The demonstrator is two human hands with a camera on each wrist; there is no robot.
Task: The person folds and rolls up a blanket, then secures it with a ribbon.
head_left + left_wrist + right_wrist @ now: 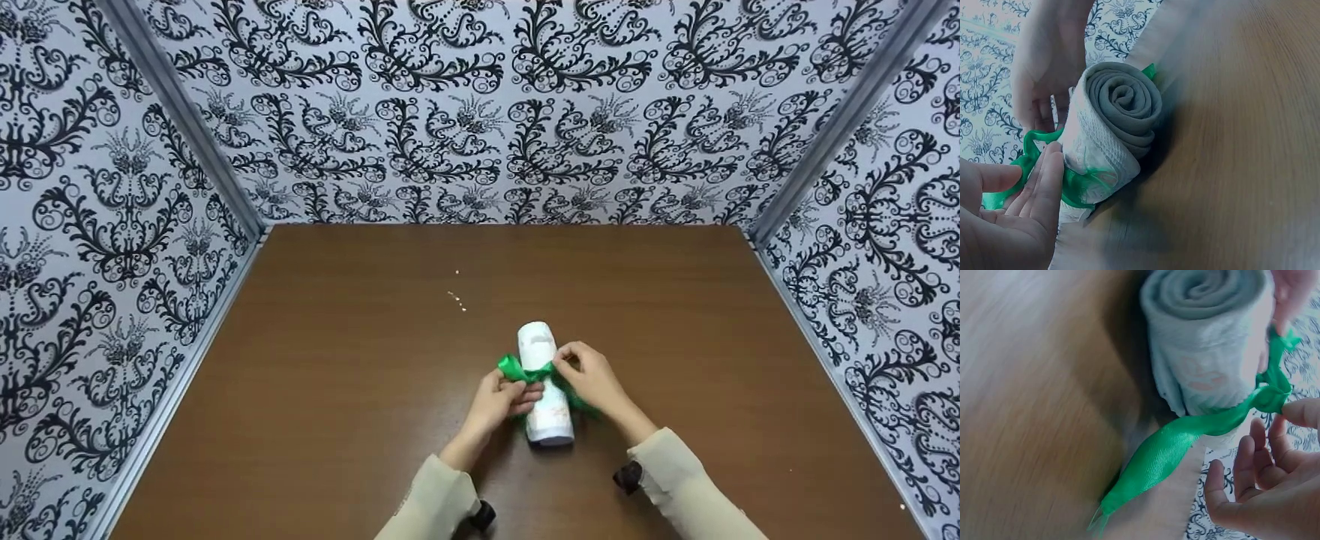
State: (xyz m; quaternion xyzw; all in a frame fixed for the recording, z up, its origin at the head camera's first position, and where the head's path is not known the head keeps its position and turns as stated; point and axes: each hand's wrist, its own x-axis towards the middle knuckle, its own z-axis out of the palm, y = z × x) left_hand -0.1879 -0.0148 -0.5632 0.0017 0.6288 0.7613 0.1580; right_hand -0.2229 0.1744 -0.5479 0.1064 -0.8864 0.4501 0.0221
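A rolled white towel [550, 416] lies lengthwise on the table, its spiral end [1123, 98] facing the left wrist camera. Round its middle runs a shiny green ribbon [536, 374]. My left hand [495, 401], on the towel's left, pinches a loop of ribbon between thumb and fingers; some fingers lie against the towel. On the other side, my right hand [595, 379] pinches the ribbon between thumb and index finger, its remaining fingers loosely bent in the right wrist view. One frayed ribbon tail [1151, 464] hangs past the towel onto the table. Faint pink marking shows on the towel.
The brown wooden table [337, 337] is bordered by patterned black-and-white panels [465, 135] at the back and both sides. Small pale specks [457, 300] lie beyond the towel. Dark wrist devices [628, 477] sit at both sleeves.
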